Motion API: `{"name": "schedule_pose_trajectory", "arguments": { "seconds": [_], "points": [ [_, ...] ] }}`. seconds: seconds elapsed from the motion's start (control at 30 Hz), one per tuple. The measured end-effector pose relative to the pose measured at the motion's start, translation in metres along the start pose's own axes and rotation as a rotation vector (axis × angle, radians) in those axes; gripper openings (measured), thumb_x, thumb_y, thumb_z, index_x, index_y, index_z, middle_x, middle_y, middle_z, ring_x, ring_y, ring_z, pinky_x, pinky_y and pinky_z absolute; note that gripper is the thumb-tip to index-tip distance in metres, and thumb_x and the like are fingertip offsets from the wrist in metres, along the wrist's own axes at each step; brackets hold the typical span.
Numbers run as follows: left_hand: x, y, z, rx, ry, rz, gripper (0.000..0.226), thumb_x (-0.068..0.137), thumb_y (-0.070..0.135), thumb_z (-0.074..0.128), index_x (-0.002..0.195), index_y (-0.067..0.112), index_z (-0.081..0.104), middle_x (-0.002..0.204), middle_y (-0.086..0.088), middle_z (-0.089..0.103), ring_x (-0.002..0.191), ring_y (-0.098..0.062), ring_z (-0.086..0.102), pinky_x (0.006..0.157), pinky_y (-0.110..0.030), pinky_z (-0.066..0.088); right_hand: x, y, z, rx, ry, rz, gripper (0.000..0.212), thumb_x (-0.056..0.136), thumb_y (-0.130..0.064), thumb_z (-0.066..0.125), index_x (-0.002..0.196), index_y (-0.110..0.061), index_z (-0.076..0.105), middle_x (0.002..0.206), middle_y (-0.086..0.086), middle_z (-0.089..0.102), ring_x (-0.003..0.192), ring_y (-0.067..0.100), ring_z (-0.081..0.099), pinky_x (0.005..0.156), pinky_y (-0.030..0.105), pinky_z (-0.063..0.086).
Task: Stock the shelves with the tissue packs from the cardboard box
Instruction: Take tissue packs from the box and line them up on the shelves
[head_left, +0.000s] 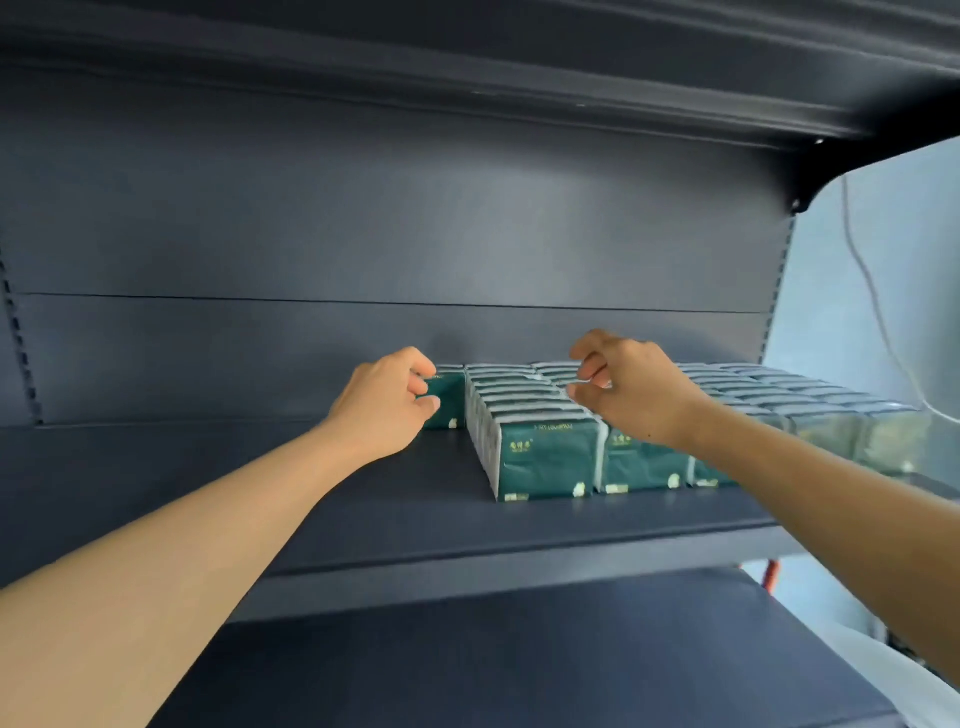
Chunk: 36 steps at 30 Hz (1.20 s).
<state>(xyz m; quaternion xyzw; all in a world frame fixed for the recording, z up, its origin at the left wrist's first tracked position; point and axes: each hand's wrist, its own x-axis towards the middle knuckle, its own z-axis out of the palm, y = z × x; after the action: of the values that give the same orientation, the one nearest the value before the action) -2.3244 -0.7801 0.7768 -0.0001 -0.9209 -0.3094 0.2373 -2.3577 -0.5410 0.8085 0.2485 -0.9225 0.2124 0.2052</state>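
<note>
Several rows of green tissue packs (543, 457) stand upright on the dark shelf (395, 499), filling its right half front to back. My left hand (387, 402) grips one green tissue pack (448, 397) at the back, just left of the leftmost row. My right hand (631, 389) hovers over the tops of the middle rows with fingers curled; whether it pinches a pack's edge is unclear. The cardboard box is out of sight.
The shelf's left half is bare up to the back panel (363, 234). Another dark shelf (493, 665) lies below, and a shelf underside (467, 52) hangs overhead. A slotted upright (776, 291) and a pale wall with a hanging cable (878, 291) are at right.
</note>
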Motion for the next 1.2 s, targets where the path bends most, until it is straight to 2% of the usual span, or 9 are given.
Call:
{"name": "schedule_pose_trajectory", "arguments": {
  "seconds": [0.13, 0.2, 0.3, 0.5, 0.6, 0.7, 0.9, 1.07, 1.2],
  "points": [
    [-0.066, 0.024, 0.007, -0.057, -0.093, 0.066, 0.022, 0.090, 0.020, 0.059, 0.111, 0.024, 0.058, 0.080, 0.024, 0.061, 0.094, -0.013, 0.060, 0.083, -0.034, 0.051, -0.078, -0.011, -0.004, 0.000, -0.009, 0.097, 0.030, 0.088, -0.019, 0.060, 0.116, -0.007, 0.056, 0.094, 0.001, 0.068, 0.093, 0.023, 0.060, 0.078, 0.021, 0.038],
    [-0.097, 0.036, 0.018, -0.091, -0.144, 0.090, 0.020, 0.089, 0.021, 0.059, 0.109, 0.024, 0.060, 0.079, 0.023, 0.061, 0.093, -0.012, 0.059, 0.084, -0.033, 0.049, -0.117, -0.011, -0.003, 0.006, -0.029, 0.155, 0.027, 0.088, -0.018, 0.060, 0.111, -0.004, 0.060, 0.087, -0.002, 0.068, 0.090, 0.023, 0.060, 0.076, 0.022, 0.038],
    [-0.140, 0.051, 0.040, -0.144, -0.226, 0.104, 0.020, 0.087, 0.021, 0.060, 0.107, 0.024, 0.062, 0.079, 0.021, 0.062, 0.091, -0.014, 0.060, 0.083, -0.033, 0.050, -0.172, -0.006, 0.000, 0.017, -0.052, 0.252, 0.028, 0.087, -0.019, 0.061, 0.113, -0.010, 0.058, 0.087, 0.005, 0.071, 0.092, 0.023, 0.060, 0.069, 0.023, 0.041],
    [-0.211, 0.075, 0.103, -0.185, -0.422, 0.117, 0.017, 0.089, 0.021, 0.059, 0.105, 0.025, 0.060, 0.084, 0.017, 0.063, 0.092, -0.014, 0.061, 0.086, -0.039, 0.052, -0.276, 0.028, 0.017, -0.034, -0.125, 0.440, 0.025, 0.085, -0.019, 0.060, 0.109, -0.012, 0.060, 0.094, 0.003, 0.072, 0.099, 0.027, 0.061, 0.084, 0.029, 0.044],
    [-0.242, 0.084, 0.144, -0.178, -0.512, 0.122, 0.018, 0.089, 0.020, 0.057, 0.106, 0.024, 0.061, 0.082, 0.017, 0.064, 0.090, -0.013, 0.061, 0.085, -0.040, 0.052, -0.324, 0.051, 0.022, -0.022, -0.162, 0.521, 0.020, 0.086, -0.020, 0.059, 0.103, -0.012, 0.063, 0.103, 0.002, 0.069, 0.099, 0.027, 0.060, 0.082, 0.032, 0.046],
    [-0.270, 0.096, 0.189, -0.154, -0.606, 0.122, 0.018, 0.089, 0.021, 0.057, 0.106, 0.024, 0.061, 0.086, 0.015, 0.065, 0.092, -0.015, 0.061, 0.085, -0.038, 0.052, -0.370, 0.078, 0.024, 0.001, -0.163, 0.607, 0.024, 0.085, -0.018, 0.058, 0.107, -0.011, 0.062, 0.104, 0.005, 0.069, 0.099, 0.027, 0.059, 0.084, 0.031, 0.044],
    [-0.330, 0.119, 0.296, -0.101, -0.785, 0.137, 0.014, 0.087, 0.017, 0.061, 0.101, 0.021, 0.063, 0.082, 0.009, 0.064, 0.086, -0.014, 0.062, 0.076, -0.025, 0.048, -0.467, 0.152, 0.031, 0.031, -0.250, 0.754, 0.023, 0.084, -0.016, 0.061, 0.105, -0.007, 0.061, 0.104, 0.010, 0.068, 0.101, 0.030, 0.060, 0.080, 0.031, 0.041],
    [-0.375, 0.122, 0.379, 0.017, -0.950, 0.069, 0.013, 0.087, 0.020, 0.059, 0.099, 0.026, 0.061, 0.079, 0.016, 0.060, 0.086, -0.013, 0.062, 0.081, -0.033, 0.053, -0.538, 0.222, 0.057, 0.037, -0.408, 0.828, 0.016, 0.090, -0.016, 0.053, 0.101, -0.007, 0.061, 0.106, 0.009, 0.065, 0.099, 0.031, 0.059, 0.077, 0.031, 0.041],
    [-0.407, 0.112, 0.436, 0.097, -1.046, -0.012, 0.016, 0.087, 0.022, 0.060, 0.102, 0.029, 0.059, 0.088, 0.017, 0.058, 0.093, -0.013, 0.060, 0.083, -0.032, 0.052, -0.581, 0.267, 0.095, 0.108, -0.537, 0.885, 0.018, 0.092, -0.015, 0.050, 0.102, -0.005, 0.060, 0.109, 0.010, 0.062, 0.101, 0.028, 0.057, 0.081, 0.032, 0.046]
  ]
}}
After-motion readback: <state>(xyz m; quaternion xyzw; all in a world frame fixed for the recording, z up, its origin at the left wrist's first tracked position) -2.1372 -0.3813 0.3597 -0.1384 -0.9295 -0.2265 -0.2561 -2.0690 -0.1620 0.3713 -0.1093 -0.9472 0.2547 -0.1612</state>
